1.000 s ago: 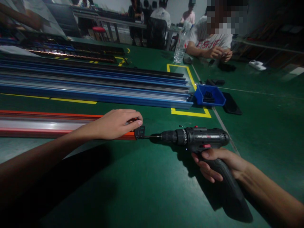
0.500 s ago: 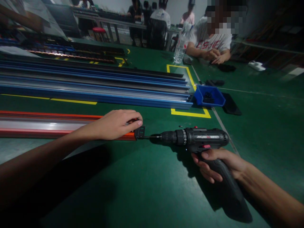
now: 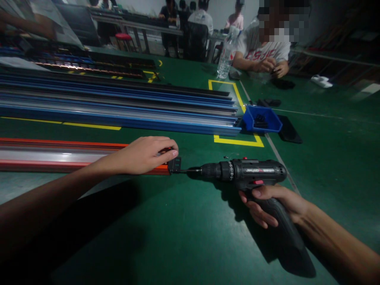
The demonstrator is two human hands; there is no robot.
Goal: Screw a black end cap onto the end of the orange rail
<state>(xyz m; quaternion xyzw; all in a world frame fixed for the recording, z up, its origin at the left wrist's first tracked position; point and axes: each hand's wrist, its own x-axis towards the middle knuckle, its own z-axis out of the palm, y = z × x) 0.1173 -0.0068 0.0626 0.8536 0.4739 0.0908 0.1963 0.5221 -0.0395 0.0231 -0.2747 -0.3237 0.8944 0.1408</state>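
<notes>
1. Green tabletop (image 3: 184, 233), widest stretch at six o'clock from the middle of the view, more at three.
2. Edges near the reach: blue rails (image 3: 118, 118) across ten o'clock, yellow tape (image 3: 237, 143) around their ends, then blue bin (image 3: 248, 118) toward two with small black parts (image 3: 260, 119) inside.
3. Black drill (image 3: 258, 170) with red button (image 3: 259, 182), numbered collar (image 3: 228, 171) and thin bit (image 3: 192, 170), nose toward nine.
4. Red rail (image 3: 59, 155), long, silvery channel, slotted black end piece (image 3: 176, 163).
5. Right hand (image 3: 286, 198) wrapped around the drill handle, drill body at eleven o'clock from it.
6. Left hand (image 3: 151, 154) curled over the rail's end, grip underneath hidden, cannot tell how closed; end piece at four from it.
7. Bit up at the end piece's lower corner, contact too small to tell.
</notes>
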